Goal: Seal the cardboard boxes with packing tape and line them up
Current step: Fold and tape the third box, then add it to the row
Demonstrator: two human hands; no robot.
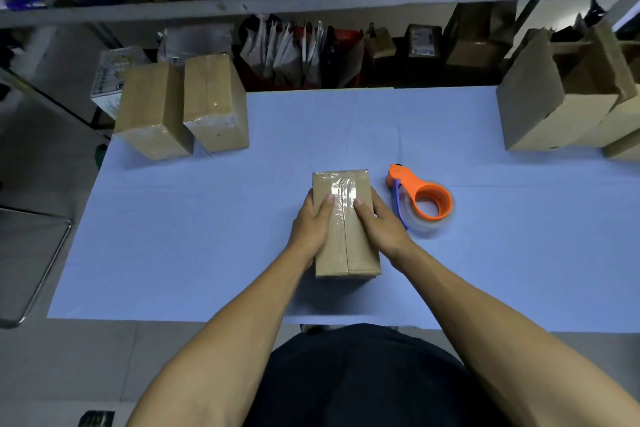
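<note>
Mid-desk (173, 253) — box (346, 236) flat, long axis pointing away; left hand (311, 229) and right hand (382, 229) grip its sides.

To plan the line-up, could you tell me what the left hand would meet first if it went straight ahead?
Likely nothing: the left hand points past the box over bare table; the way looks free.
</note>
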